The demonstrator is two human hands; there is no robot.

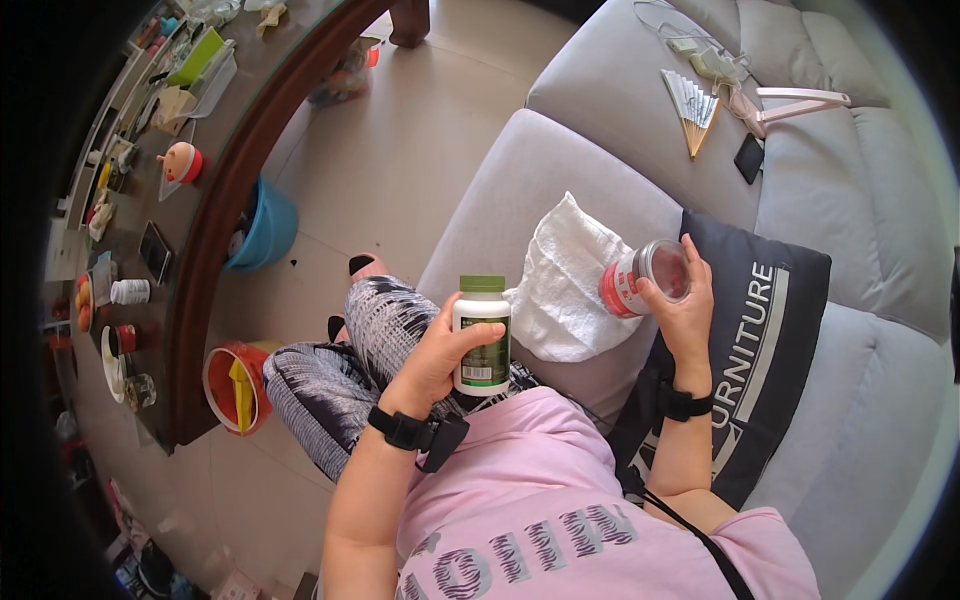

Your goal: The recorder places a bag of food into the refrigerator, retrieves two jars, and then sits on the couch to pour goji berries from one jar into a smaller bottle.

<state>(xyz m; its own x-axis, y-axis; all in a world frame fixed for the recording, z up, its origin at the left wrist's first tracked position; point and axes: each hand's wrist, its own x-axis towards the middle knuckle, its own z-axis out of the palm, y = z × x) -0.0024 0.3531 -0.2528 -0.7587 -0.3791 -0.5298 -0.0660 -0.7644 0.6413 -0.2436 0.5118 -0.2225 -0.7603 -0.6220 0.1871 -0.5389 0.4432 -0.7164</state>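
My left hand (436, 358) is wrapped round a white pill bottle (483, 345) with a green cap, held upright above my lap. In my right hand (686, 308) a clear plastic jar (621, 285) with a red and white label is gripped, tilted so its round lid faces up towards me. What the jar contains cannot be made out. Beneath and beside the jar, a white cloth (566, 275) lies spread on the grey sofa seat. Both wrists wear black straps.
A dark cushion (800, 275) lies beside my right arm. Farther along the sofa (590, 90) are a folding fan (690, 108), a black phone (749, 158) and a pink folding device (800, 103). At left stands a cluttered table (215, 200), with a blue bucket (268, 228) and a red bin (218, 385) near it.
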